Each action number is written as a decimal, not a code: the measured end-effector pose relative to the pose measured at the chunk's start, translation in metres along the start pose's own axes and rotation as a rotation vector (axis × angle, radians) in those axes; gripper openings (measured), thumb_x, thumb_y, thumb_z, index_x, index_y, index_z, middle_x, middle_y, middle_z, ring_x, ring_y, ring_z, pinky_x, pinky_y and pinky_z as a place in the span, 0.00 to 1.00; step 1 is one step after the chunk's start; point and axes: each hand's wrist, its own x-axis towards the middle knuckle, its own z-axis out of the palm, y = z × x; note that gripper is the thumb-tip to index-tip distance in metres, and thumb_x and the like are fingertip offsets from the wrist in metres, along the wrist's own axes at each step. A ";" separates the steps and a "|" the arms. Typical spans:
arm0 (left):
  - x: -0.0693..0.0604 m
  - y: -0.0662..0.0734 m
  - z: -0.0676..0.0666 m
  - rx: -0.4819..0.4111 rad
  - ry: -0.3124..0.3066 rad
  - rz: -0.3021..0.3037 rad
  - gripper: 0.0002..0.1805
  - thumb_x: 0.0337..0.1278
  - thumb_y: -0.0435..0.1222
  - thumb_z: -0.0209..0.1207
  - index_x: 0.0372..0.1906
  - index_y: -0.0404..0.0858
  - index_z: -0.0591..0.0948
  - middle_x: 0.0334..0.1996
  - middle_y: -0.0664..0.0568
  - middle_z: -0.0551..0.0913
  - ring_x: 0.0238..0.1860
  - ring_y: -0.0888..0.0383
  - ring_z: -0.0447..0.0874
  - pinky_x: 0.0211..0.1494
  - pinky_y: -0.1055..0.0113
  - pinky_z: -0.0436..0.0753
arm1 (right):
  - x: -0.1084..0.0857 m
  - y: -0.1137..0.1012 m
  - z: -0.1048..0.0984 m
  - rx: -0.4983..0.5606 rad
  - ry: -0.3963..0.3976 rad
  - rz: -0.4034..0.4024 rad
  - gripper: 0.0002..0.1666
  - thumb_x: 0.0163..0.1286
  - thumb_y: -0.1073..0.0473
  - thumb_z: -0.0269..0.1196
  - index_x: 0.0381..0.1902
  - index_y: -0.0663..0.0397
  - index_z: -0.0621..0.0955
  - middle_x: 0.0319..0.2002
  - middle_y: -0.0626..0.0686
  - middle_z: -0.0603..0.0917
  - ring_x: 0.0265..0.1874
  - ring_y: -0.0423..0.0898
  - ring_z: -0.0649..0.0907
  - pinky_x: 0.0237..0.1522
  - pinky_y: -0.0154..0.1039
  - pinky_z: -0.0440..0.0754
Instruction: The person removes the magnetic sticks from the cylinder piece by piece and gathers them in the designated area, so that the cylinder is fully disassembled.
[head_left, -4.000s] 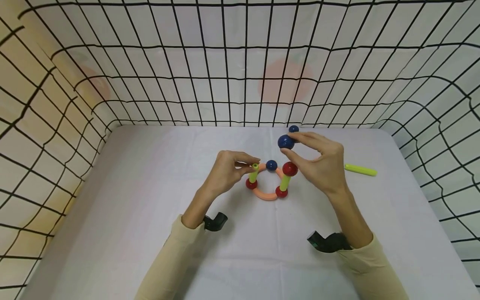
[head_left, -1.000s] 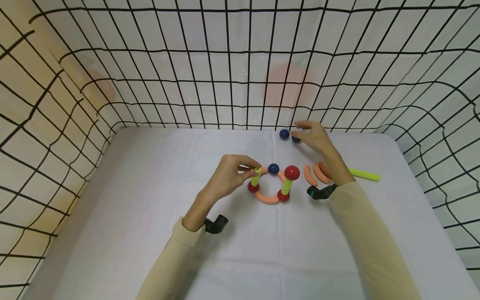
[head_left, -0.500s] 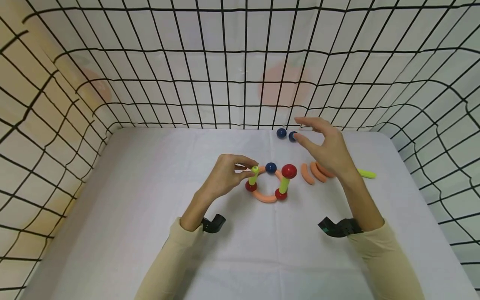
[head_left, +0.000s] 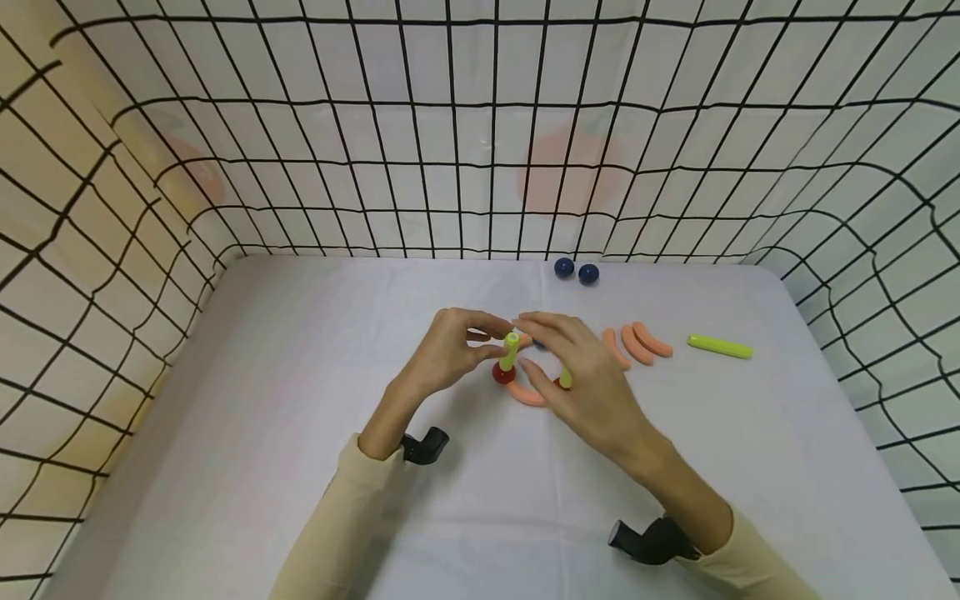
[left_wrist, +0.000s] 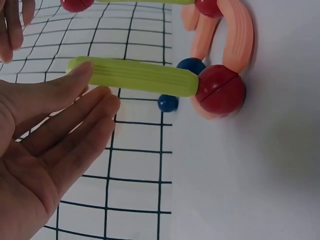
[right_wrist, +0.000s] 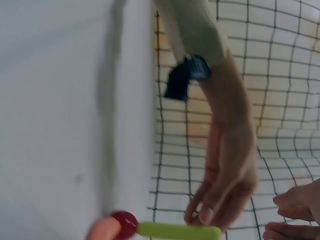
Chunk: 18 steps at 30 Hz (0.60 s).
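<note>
My left hand (head_left: 450, 354) pinches an upright green rod (head_left: 511, 352) near its top; in the left wrist view the thumb overlaps the rod end. The rod stands in a red ball (left_wrist: 221, 90), part of a ring of orange curved pieces (head_left: 525, 395). My right hand (head_left: 592, 387) hovers over the ring with nothing in it, its thumb and fingers apart beside that rod's top. It hides most of a second green rod (head_left: 566, 378) and nearly all of the ring's blue ball (left_wrist: 191, 66). A red ball (left_wrist: 76, 4) caps the second rod in the left wrist view.
Two blue balls (head_left: 576, 271) lie at the back of the white table (head_left: 315, 300). Right of the ring are several loose orange curved pieces (head_left: 637, 343) and a loose green rod (head_left: 720, 346). Black wire mesh (head_left: 472, 133) rises behind and along both sides.
Four seconds ago my right hand held a blue ball; that ball now lies at the back beside another. The empty right hand has come forward and left to the ring. My left hand has stayed.
</note>
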 end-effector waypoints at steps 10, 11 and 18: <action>-0.004 -0.018 -0.003 0.001 -0.068 -0.057 0.14 0.55 0.26 0.73 0.48 0.30 0.89 0.47 0.39 0.91 0.52 0.43 0.89 0.59 0.53 0.88 | -0.004 -0.010 0.044 -0.112 -0.077 0.107 0.30 0.67 0.64 0.72 0.66 0.62 0.79 0.71 0.60 0.76 0.65 0.59 0.80 0.62 0.53 0.85; -0.004 -0.020 -0.002 0.005 -0.069 -0.061 0.14 0.55 0.26 0.73 0.48 0.31 0.89 0.47 0.39 0.91 0.52 0.43 0.89 0.58 0.53 0.89 | -0.004 -0.011 0.047 -0.123 -0.084 0.115 0.30 0.67 0.64 0.72 0.66 0.63 0.79 0.71 0.60 0.75 0.65 0.59 0.79 0.63 0.54 0.84; -0.005 -0.034 0.003 0.008 -0.081 -0.075 0.15 0.55 0.27 0.73 0.49 0.32 0.89 0.49 0.41 0.91 0.51 0.45 0.90 0.56 0.53 0.89 | -0.006 -0.010 0.059 -0.187 -0.093 0.173 0.29 0.71 0.63 0.69 0.67 0.66 0.77 0.70 0.64 0.75 0.68 0.61 0.77 0.68 0.57 0.79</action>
